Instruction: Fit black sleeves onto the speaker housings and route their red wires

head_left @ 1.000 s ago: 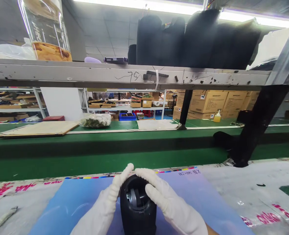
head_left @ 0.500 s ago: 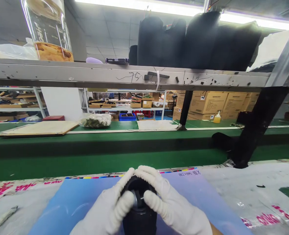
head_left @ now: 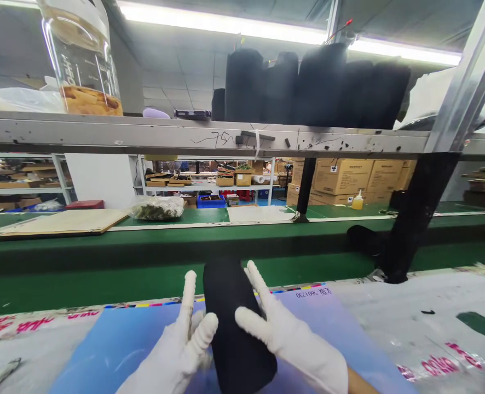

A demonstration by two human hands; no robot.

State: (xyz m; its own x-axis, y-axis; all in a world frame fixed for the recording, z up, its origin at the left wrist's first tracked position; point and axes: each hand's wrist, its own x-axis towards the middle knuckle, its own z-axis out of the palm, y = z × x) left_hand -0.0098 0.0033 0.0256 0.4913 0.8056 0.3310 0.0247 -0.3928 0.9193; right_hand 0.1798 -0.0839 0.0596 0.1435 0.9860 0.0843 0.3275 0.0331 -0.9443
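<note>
A long black block with rounded edges (head_left: 234, 328), matt like fabric, leans tilted between my hands above the blue sheet (head_left: 123, 334). My right hand (head_left: 275, 328), in a white glove, grips its right side, thumb over the front face and fingers along the edge. At the left side is my gloved left hand (head_left: 180, 339), index finger stretched up and apart from the block. Its thumb tip is at the block's left edge; the other fingers are partly hidden behind the thumb.
Several similar black pieces (head_left: 283, 90) stand on the metal shelf (head_left: 156, 131) above, near a glass jar (head_left: 88, 71). A dark post (head_left: 410, 219) rises at the right. Beyond the green surface (head_left: 103, 284) lie a board (head_left: 62, 224) and a plastic-wrapped bundle (head_left: 156, 208).
The black block has turned: its hollow end faced me between both hands, and now a smooth long face shows. My left fingers have spread away from it. The view has shifted slightly.
</note>
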